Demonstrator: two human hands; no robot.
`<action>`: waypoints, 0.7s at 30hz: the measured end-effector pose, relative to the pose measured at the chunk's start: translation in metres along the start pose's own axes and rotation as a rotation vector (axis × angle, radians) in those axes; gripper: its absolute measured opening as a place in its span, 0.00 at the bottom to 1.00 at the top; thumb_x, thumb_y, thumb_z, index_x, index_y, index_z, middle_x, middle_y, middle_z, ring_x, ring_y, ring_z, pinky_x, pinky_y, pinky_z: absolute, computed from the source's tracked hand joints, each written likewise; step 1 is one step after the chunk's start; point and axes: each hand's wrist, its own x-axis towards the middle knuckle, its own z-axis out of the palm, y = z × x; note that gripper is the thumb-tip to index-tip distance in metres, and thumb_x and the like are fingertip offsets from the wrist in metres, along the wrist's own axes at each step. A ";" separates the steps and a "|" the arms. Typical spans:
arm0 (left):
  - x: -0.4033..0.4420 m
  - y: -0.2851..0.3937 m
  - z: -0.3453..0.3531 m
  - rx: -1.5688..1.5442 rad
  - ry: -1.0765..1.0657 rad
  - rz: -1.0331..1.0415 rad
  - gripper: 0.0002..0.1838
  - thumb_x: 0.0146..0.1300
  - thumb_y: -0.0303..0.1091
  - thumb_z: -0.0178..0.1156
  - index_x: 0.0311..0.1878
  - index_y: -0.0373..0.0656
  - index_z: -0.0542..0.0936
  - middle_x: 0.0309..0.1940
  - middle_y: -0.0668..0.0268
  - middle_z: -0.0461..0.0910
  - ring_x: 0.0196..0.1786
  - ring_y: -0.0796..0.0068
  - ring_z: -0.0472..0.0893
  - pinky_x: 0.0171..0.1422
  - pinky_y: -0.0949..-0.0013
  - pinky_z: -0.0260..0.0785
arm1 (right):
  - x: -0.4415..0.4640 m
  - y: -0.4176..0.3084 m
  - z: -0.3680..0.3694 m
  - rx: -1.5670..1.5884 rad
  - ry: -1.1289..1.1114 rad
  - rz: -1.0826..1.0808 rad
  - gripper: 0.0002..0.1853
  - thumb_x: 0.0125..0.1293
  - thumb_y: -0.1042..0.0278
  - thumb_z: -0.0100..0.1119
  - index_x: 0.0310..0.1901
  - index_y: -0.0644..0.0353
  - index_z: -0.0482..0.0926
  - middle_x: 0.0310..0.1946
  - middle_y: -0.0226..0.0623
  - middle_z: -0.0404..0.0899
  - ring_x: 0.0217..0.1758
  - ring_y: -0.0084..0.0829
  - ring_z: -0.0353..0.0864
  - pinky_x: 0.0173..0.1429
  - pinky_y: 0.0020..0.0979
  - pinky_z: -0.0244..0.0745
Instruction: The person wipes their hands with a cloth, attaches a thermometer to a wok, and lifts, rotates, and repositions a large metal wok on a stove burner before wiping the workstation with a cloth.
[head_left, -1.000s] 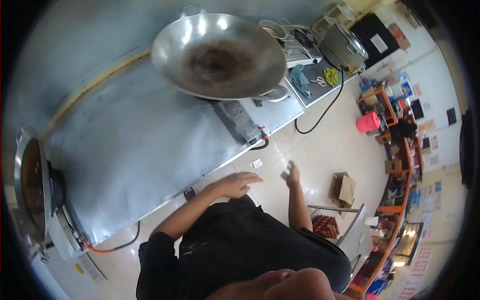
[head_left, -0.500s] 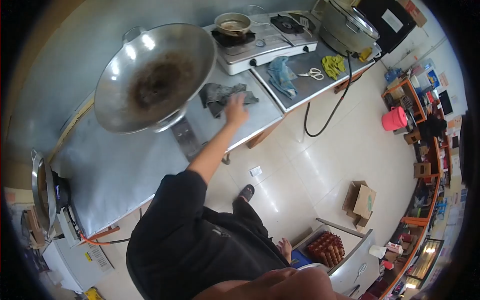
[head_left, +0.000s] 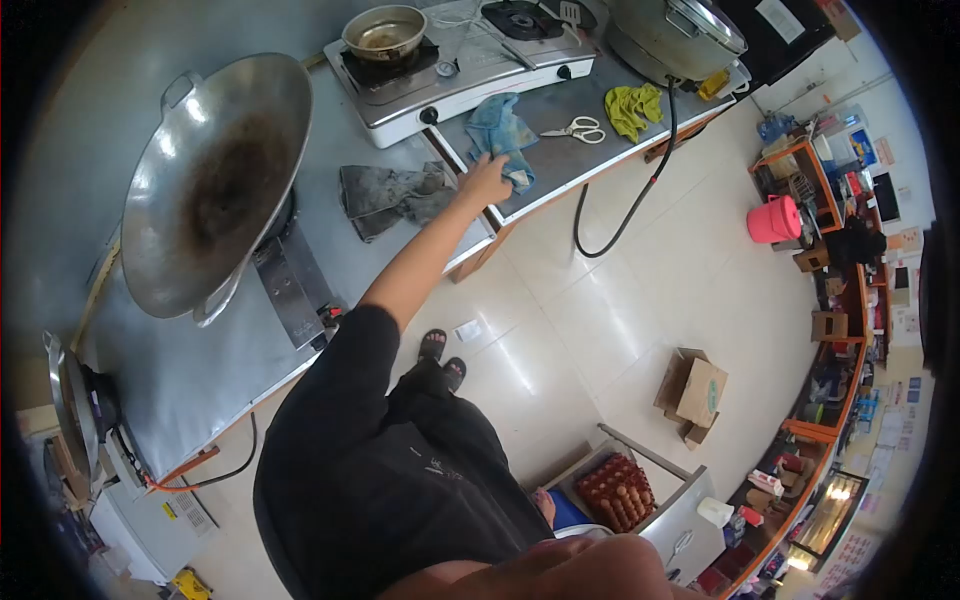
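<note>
My left hand (head_left: 486,182) reaches over the metal counter, its fingers closed on the near part of a crumpled blue cloth (head_left: 497,125). A grey cloth (head_left: 385,198) lies flat to its left. To the right of the blue cloth are white-handled scissors (head_left: 580,130) and a yellow-green cloth (head_left: 633,110). My right hand (head_left: 545,506) hangs low at my side, beside a drawer holding a red tray of eggs (head_left: 617,492); its fingers are mostly hidden by my body.
A large wok (head_left: 222,190) stands on a burner at left. Behind the cloths is a two-burner gas stove (head_left: 455,65) with a small pan (head_left: 385,35) on it. A big lidded pot (head_left: 660,40) stands at right, with a black hose (head_left: 640,205) below. An open cardboard box (head_left: 692,390) is on the floor.
My left hand has moved from above the grey cloth rightward to the blue cloth and taken hold of it. My body has shifted along the counter to the right.
</note>
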 end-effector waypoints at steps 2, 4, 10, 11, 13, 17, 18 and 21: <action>0.043 0.005 0.031 0.069 0.155 0.037 0.29 0.55 0.45 0.61 0.62 0.57 0.69 0.62 0.57 0.67 0.67 0.54 0.64 0.62 0.39 0.56 | -0.012 -0.044 0.013 -0.039 -0.001 -0.025 0.18 0.67 0.56 0.51 0.55 0.51 0.74 0.39 0.32 0.76 0.29 0.30 0.75 0.31 0.33 0.74; 0.047 0.025 0.021 0.212 0.004 -0.110 0.29 0.54 0.44 0.62 0.61 0.57 0.69 0.62 0.59 0.67 0.66 0.56 0.65 0.60 0.40 0.58 | -0.009 -0.066 0.020 0.080 -0.005 -0.043 0.17 0.67 0.57 0.52 0.55 0.53 0.74 0.38 0.30 0.76 0.30 0.28 0.75 0.31 0.30 0.74; 0.027 0.043 0.047 -0.184 -0.052 0.091 0.06 0.48 0.35 0.60 0.30 0.50 0.84 0.31 0.62 0.80 0.38 0.57 0.81 0.42 0.53 0.71 | 0.017 -0.203 0.039 0.304 -0.054 -0.401 0.20 0.69 0.56 0.51 0.58 0.54 0.71 0.51 0.32 0.74 0.46 0.30 0.75 0.46 0.32 0.74; 0.007 0.059 0.046 -0.203 0.018 0.160 0.07 0.49 0.36 0.59 0.32 0.51 0.84 0.33 0.62 0.80 0.41 0.57 0.80 0.45 0.53 0.70 | 0.005 -0.250 0.055 0.250 -0.062 -0.448 0.21 0.69 0.56 0.50 0.60 0.55 0.70 0.55 0.33 0.72 0.51 0.33 0.73 0.51 0.35 0.72; -0.004 0.080 0.044 -0.199 0.233 0.258 0.09 0.50 0.36 0.59 0.35 0.51 0.83 0.38 0.63 0.81 0.46 0.58 0.79 0.50 0.52 0.68 | 0.007 -0.328 0.084 0.138 -0.158 -0.558 0.22 0.70 0.56 0.48 0.62 0.56 0.68 0.61 0.37 0.68 0.61 0.41 0.67 0.60 0.40 0.67; 0.022 0.059 0.082 0.302 0.603 0.025 0.10 0.52 0.32 0.58 0.37 0.46 0.83 0.38 0.61 0.81 0.48 0.60 0.78 0.52 0.58 0.69 | 0.023 -0.451 0.114 -0.282 -0.420 -0.795 0.21 0.71 0.58 0.47 0.62 0.57 0.69 0.61 0.39 0.68 0.63 0.39 0.66 0.61 0.41 0.66; 0.030 0.053 0.082 0.392 0.571 -0.045 0.10 0.52 0.31 0.58 0.38 0.45 0.83 0.38 0.60 0.81 0.48 0.60 0.79 0.52 0.59 0.69 | 0.024 -0.468 0.116 -0.369 -0.444 -0.836 0.21 0.71 0.58 0.47 0.62 0.57 0.69 0.61 0.40 0.68 0.64 0.39 0.66 0.61 0.41 0.66; 0.000 0.071 0.092 0.125 0.072 0.005 0.12 0.51 0.32 0.59 0.40 0.44 0.83 0.37 0.62 0.82 0.46 0.62 0.80 0.49 0.61 0.71 | 0.025 -0.503 0.111 -0.259 -0.566 -0.922 0.20 0.71 0.60 0.47 0.62 0.57 0.69 0.61 0.39 0.68 0.64 0.36 0.65 0.62 0.39 0.66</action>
